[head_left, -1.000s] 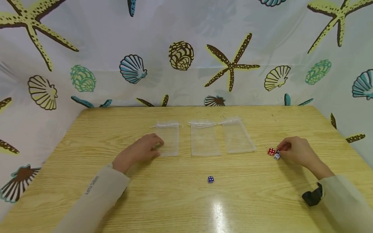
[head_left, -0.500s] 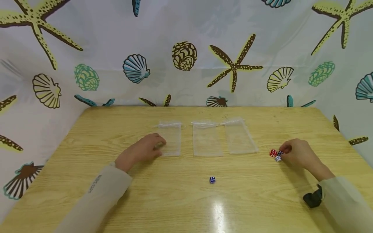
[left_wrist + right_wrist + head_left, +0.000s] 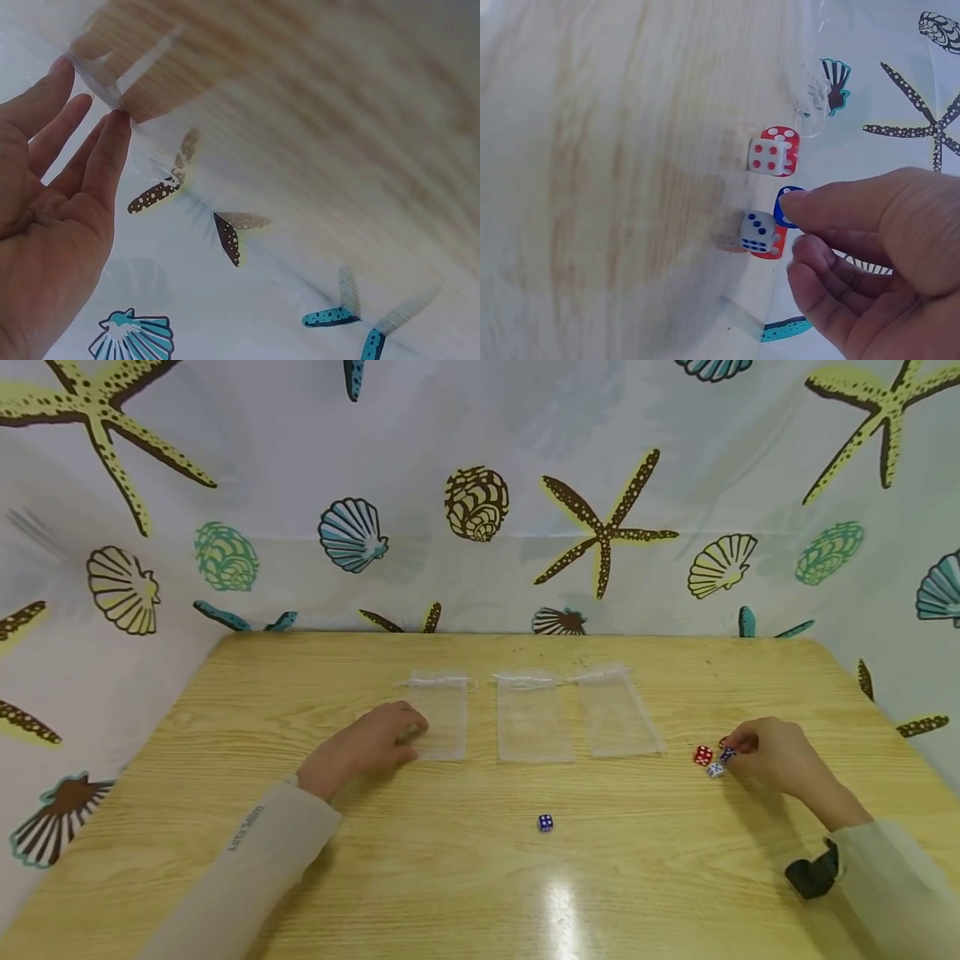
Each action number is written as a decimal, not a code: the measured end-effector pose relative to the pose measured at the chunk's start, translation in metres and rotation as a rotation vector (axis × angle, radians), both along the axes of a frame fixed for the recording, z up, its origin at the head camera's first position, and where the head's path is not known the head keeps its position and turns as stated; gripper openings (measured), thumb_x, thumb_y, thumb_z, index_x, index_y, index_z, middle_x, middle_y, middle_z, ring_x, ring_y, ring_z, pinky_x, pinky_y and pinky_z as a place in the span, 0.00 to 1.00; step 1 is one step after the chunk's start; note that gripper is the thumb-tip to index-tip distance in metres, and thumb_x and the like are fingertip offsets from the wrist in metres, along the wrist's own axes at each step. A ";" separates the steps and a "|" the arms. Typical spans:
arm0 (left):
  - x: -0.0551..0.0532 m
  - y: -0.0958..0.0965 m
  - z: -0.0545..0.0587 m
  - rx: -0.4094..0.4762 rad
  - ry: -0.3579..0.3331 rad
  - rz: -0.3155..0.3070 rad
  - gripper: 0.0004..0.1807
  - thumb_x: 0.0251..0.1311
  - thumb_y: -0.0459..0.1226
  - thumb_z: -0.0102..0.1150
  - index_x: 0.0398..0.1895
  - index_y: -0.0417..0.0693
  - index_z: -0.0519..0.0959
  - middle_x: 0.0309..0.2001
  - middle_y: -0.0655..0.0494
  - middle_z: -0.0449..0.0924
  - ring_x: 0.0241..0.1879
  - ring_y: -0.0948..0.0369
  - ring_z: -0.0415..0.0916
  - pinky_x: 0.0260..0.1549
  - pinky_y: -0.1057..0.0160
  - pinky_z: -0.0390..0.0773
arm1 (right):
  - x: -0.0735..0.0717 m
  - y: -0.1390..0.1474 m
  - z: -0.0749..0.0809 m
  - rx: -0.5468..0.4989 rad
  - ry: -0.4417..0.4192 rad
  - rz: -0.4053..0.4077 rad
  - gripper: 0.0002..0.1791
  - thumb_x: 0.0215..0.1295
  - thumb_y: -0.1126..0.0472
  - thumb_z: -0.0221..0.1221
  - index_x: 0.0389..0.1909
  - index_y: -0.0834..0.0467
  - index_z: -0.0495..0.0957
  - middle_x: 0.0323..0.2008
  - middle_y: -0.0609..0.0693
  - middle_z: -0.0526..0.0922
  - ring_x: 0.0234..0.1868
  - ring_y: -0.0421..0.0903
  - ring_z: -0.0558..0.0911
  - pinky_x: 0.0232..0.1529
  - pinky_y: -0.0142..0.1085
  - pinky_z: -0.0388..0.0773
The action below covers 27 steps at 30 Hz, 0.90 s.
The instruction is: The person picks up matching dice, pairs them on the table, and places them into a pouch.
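My right hand (image 3: 768, 752) pinches a blue die (image 3: 786, 208) between thumb and fingers, low over the table at the right. Close around it lie two red dice, one (image 3: 702, 755) to its left and one (image 3: 722, 742) behind. The right wrist view also shows a white die with blue pips (image 3: 757, 231) and a white die with red pips (image 3: 767, 156). My left hand (image 3: 367, 743) lies by the left edge of a sheer white drawstring bag (image 3: 441, 722), its fingers loosely bent and thumb apart. Whether it touches the bag is unclear.
Two more sheer bags, a middle one (image 3: 534, 727) and a right one (image 3: 618, 718), lie flat in a row. A lone blue die (image 3: 545, 822) sits nearer the front of the wooden table (image 3: 420, 877). A shell-patterned cloth (image 3: 420, 468) stands behind.
My right hand has shifted the blue die slightly right, away from the red and white dice. Another red die now shows behind it. My left hand stays by the left bag.
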State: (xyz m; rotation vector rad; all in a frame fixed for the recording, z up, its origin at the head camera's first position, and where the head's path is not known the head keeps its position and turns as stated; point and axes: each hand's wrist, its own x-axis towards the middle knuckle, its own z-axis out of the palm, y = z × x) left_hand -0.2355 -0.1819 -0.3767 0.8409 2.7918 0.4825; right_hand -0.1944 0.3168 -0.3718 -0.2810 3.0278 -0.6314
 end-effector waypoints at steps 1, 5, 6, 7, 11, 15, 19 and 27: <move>0.000 -0.001 0.000 -0.001 -0.001 0.004 0.19 0.63 0.34 0.58 0.56 0.35 0.74 0.58 0.38 0.72 0.59 0.43 0.68 0.58 0.46 0.69 | 0.000 -0.001 0.001 -0.001 -0.001 0.002 0.09 0.53 0.67 0.63 0.35 0.68 0.82 0.28 0.55 0.82 0.28 0.44 0.76 0.27 0.36 0.72; 0.001 -0.003 0.001 -0.005 0.001 0.001 0.19 0.63 0.34 0.58 0.56 0.36 0.74 0.57 0.38 0.72 0.59 0.43 0.68 0.58 0.46 0.69 | 0.001 -0.004 0.005 0.006 0.002 0.018 0.09 0.54 0.67 0.64 0.35 0.69 0.81 0.27 0.55 0.82 0.27 0.45 0.77 0.27 0.36 0.73; 0.001 -0.003 0.001 -0.006 0.006 -0.003 0.19 0.63 0.34 0.58 0.56 0.36 0.74 0.57 0.38 0.72 0.59 0.43 0.68 0.58 0.46 0.69 | 0.002 -0.004 0.007 0.008 0.008 0.024 0.09 0.54 0.67 0.64 0.35 0.69 0.81 0.27 0.55 0.82 0.27 0.45 0.77 0.26 0.37 0.74; 0.001 -0.003 0.000 -0.005 0.011 -0.006 0.19 0.62 0.34 0.59 0.56 0.36 0.74 0.57 0.39 0.72 0.58 0.43 0.69 0.57 0.46 0.70 | 0.003 -0.005 0.008 0.009 0.012 0.028 0.09 0.54 0.67 0.64 0.35 0.69 0.81 0.27 0.55 0.82 0.27 0.45 0.77 0.26 0.37 0.74; 0.001 -0.003 -0.001 0.007 0.023 -0.014 0.19 0.62 0.33 0.59 0.55 0.35 0.75 0.56 0.39 0.73 0.57 0.44 0.70 0.56 0.47 0.71 | 0.009 -0.011 0.014 -0.003 0.011 0.037 0.08 0.54 0.67 0.63 0.35 0.68 0.81 0.27 0.54 0.82 0.28 0.44 0.78 0.27 0.36 0.75; 0.001 -0.001 0.000 0.005 0.015 -0.014 0.19 0.62 0.33 0.59 0.56 0.35 0.74 0.56 0.39 0.73 0.57 0.44 0.70 0.56 0.46 0.71 | 0.014 -0.020 0.016 -0.014 0.008 0.054 0.08 0.54 0.68 0.64 0.35 0.67 0.80 0.28 0.53 0.81 0.28 0.44 0.78 0.28 0.35 0.75; 0.001 -0.001 -0.001 -0.005 0.005 -0.013 0.19 0.63 0.33 0.58 0.56 0.35 0.74 0.57 0.38 0.72 0.58 0.43 0.69 0.57 0.46 0.70 | 0.019 -0.030 0.017 -0.032 0.002 0.079 0.08 0.55 0.68 0.64 0.35 0.67 0.80 0.29 0.53 0.82 0.29 0.45 0.79 0.28 0.34 0.75; -0.001 0.000 -0.001 -0.015 -0.007 0.000 0.20 0.63 0.34 0.58 0.57 0.36 0.74 0.58 0.38 0.71 0.59 0.42 0.68 0.58 0.45 0.69 | 0.027 -0.053 0.017 -0.085 -0.001 0.129 0.05 0.56 0.68 0.63 0.34 0.64 0.80 0.29 0.50 0.82 0.30 0.42 0.79 0.28 0.30 0.75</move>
